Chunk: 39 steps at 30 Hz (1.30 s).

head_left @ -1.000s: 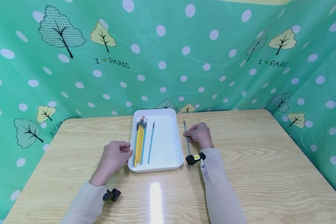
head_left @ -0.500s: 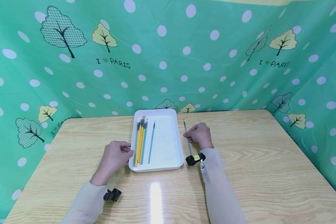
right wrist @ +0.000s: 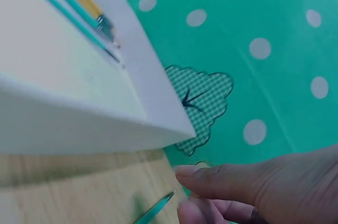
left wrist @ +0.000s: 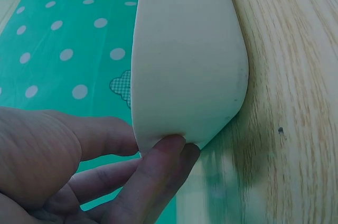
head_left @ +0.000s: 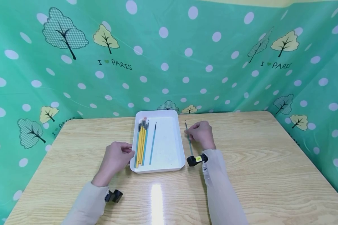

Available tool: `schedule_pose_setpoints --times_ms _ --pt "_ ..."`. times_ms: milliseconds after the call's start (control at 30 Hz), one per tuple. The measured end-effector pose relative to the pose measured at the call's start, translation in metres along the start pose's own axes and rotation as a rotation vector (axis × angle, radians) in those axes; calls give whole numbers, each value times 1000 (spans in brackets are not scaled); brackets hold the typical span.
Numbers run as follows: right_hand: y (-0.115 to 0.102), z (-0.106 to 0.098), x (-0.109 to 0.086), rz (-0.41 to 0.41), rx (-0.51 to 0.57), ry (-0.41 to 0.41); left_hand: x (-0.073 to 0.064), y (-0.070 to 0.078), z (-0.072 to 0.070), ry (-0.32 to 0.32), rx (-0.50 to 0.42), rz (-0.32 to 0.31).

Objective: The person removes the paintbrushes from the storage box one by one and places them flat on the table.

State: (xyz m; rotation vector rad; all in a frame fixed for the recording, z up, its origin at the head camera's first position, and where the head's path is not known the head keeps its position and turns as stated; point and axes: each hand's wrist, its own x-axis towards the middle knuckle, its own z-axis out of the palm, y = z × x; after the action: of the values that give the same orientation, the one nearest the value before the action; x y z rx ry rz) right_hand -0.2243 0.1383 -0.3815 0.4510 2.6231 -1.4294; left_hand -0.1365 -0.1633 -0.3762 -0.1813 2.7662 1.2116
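Several paintbrushes (head_left: 140,140), yellow and teal, lie bunched along the left side of a white tray (head_left: 170,156). One thin teal paintbrush (head_left: 152,143) lies apart from them inside it. My left hand (head_left: 114,161) pinches the tray's left wall; in the left wrist view the fingers (left wrist: 158,176) press the outer side. To the right of the tray, my right hand (head_left: 202,134) pinches another thin teal paintbrush (head_left: 190,145), bristles pointing away from me. The right wrist view shows part of its handle (right wrist: 156,208) beside the fingertips (right wrist: 193,174); the rest is hidden or outside that view.
The wooden table (head_left: 259,168) extends on both sides of the tray. A green dotted curtain (head_left: 169,50) hangs along its back and sides. Wrist cameras (head_left: 195,160) hang from both sleeves, the right one close to the held brush's handle end.
The head view has shifted very slightly. Both hands, the tray and the brushes stay practically in place.
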Motion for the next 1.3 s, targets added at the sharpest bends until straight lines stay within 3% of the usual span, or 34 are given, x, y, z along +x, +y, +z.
schedule_pose_setpoints --times_ms 233,533,833,1300 --pt "-15 0 -9 -4 79 -25 0 0 2 17 -16 -8" --pt "-37 18 -23 -17 117 -72 1 1 4 52 -22 -20" --pt "-47 47 -33 -69 26 -131 0 1 11 114 -61 -47" --pt "-51 88 -51 -130 -37 -204 -2 4 14 101 -136 -93"
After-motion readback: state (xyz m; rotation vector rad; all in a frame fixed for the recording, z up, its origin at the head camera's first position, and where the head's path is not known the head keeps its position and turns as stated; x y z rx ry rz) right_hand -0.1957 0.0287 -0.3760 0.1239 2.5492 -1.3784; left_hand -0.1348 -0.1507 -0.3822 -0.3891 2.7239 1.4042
